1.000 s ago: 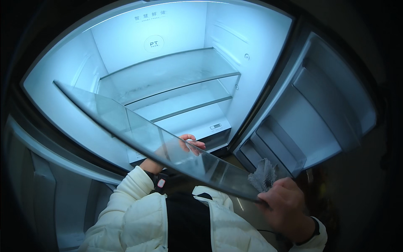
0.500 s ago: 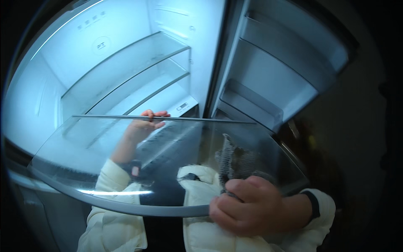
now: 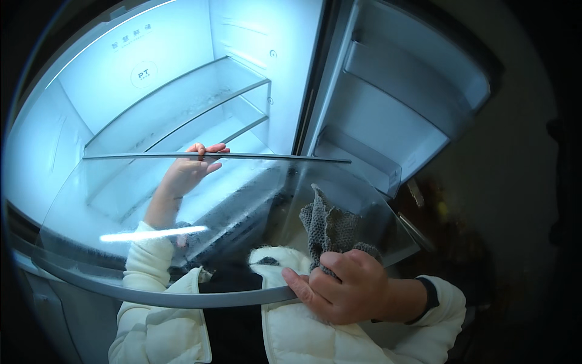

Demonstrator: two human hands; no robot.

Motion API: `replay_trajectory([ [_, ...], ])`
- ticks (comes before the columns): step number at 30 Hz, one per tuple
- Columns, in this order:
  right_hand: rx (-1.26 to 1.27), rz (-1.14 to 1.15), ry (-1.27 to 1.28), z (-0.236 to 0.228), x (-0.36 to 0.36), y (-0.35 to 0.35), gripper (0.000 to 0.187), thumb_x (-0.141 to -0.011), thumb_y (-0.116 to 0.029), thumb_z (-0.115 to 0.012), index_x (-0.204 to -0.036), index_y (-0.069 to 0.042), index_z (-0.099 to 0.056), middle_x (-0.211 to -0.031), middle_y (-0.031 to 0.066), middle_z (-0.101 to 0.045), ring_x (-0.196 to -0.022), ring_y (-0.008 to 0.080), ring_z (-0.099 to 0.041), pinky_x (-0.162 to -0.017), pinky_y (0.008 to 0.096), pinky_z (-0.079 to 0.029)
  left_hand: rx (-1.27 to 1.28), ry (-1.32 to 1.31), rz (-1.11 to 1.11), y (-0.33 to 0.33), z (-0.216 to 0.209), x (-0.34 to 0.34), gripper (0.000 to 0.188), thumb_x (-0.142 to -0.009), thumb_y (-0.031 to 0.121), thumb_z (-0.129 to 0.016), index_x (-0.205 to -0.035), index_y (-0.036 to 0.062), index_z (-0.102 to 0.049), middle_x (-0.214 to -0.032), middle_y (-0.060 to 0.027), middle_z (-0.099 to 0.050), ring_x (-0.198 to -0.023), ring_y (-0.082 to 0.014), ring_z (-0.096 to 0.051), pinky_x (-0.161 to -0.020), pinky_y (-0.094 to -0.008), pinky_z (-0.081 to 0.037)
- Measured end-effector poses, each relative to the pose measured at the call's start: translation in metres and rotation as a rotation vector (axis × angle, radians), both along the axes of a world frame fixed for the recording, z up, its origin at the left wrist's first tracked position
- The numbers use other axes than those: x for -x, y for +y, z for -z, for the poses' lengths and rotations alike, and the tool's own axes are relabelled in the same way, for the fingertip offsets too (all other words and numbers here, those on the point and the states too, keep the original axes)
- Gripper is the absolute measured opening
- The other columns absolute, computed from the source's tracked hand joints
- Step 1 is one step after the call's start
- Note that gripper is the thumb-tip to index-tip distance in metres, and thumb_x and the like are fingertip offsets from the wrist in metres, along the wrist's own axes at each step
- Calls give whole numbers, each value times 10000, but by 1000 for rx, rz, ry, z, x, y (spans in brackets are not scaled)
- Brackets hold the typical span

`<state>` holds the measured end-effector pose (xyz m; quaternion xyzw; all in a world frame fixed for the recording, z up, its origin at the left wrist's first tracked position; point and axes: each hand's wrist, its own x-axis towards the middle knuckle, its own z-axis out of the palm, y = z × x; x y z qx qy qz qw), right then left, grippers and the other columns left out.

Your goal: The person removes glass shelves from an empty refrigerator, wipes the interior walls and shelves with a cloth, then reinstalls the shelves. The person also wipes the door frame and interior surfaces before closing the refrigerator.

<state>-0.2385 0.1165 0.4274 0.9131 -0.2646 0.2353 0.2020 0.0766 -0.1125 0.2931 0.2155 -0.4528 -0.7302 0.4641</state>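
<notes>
A clear glass refrigerator shelf with grey trim is held out in front of me, across the open compartment. Seen through the glass, my left hand reaches under it and grips the far trim strip, fingertips over the top. My right hand is closed around a grey knitted cloth at the shelf's near right rim. One finger of that hand stretches along the curved trim. The cloth bunches upward from my fist against the glass; the fingers inside it are partly hidden. Droplets or smears mark the pane.
Behind the shelf is the lit refrigerator interior, with fixed glass shelves inside. On the right the open door carries clear bins. Dim, unclear objects lie beyond the door's lower edge.
The glass shelf and both hands have shifted slightly left and up in view. My right hand has slid a little along the rim, one finger now extended. The left grip stays the same.
</notes>
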Motion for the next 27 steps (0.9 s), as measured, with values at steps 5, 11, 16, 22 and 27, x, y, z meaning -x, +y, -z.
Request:
replay_trajectory([
  [5,175,-89,7,30,16,-9,307,-734,-141,-665,-1032,-118,-735,-676,-33,-415,-742,135,-491,-516,241,-310,39,36,-58,1,-5,6,271,-760,-88,-582,-882,128,-472,-1344,-161,-532,-1307,-332,-460,-1021,-388,-458],
  [11,204,-115,-20,59,25,-14,336,-694,-130,-687,-1025,-143,-741,-712,-29,-420,-771,146,-497,-565,260,-324,138,52,-46,-2,-3,4,235,-808,-61,-609,-895,123,-492,-1331,-177,-536,-1313,-346,-445,-1044,-431,-437],
  [16,253,-176,-63,87,36,-28,329,-740,-149,-627,-1050,-93,-726,-696,-17,-431,-804,167,-501,-534,244,-344,235,83,-57,-7,0,-1,261,-811,-72,-609,-967,126,-542,-1382,-199,-478,-1312,-343,-445,-1050,-407,-442],
  [22,300,-244,-100,108,35,-50,324,-743,-149,-630,-1047,-99,-730,-696,-23,-440,-810,169,-498,-542,239,-351,258,26,-96,-13,3,-6,207,-841,-19,-647,-919,139,-540,-1359,-175,-510,-1304,-336,-452,-1051,-421,-438],
  [27,267,-244,-105,123,36,-48,332,-736,-144,-634,-1051,-92,-727,-714,-19,-471,-820,172,-497,-549,243,-357,265,2,-97,-15,5,-8,237,-820,1,-672,-918,155,-520,-1363,-146,-514,-1310,-314,-455,-1003,-361,-459],
])
